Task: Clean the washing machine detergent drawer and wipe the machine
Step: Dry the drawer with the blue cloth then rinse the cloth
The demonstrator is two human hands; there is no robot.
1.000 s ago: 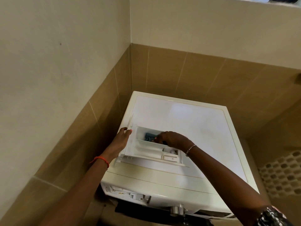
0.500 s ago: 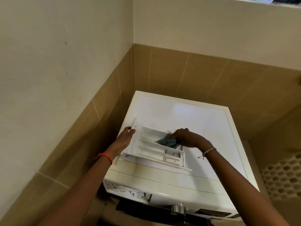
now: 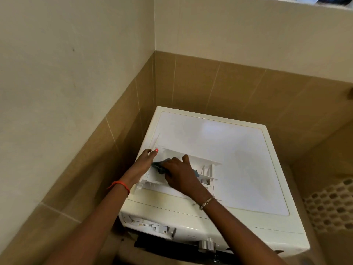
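Observation:
The white detergent drawer (image 3: 207, 168) lies on top of the white washing machine (image 3: 219, 150), near its front left. My left hand (image 3: 146, 161) holds the drawer's left end, thumb over its edge. My right hand (image 3: 180, 174) presses a blue-grey cloth (image 3: 159, 166) into the drawer's left compartment; most of the cloth is hidden under the hand. The empty drawer slot (image 3: 149, 224) shows at the machine's front left.
Tiled walls close in on the left (image 3: 95, 150) and behind the machine. A metal dial (image 3: 207, 244) sits on the front panel. A honeycomb-patterned surface (image 3: 330, 209) lies to the right.
My right hand has slid the cloth from the drawer's right side to its left compartment. The left hand has kept its hold on the drawer's left end.

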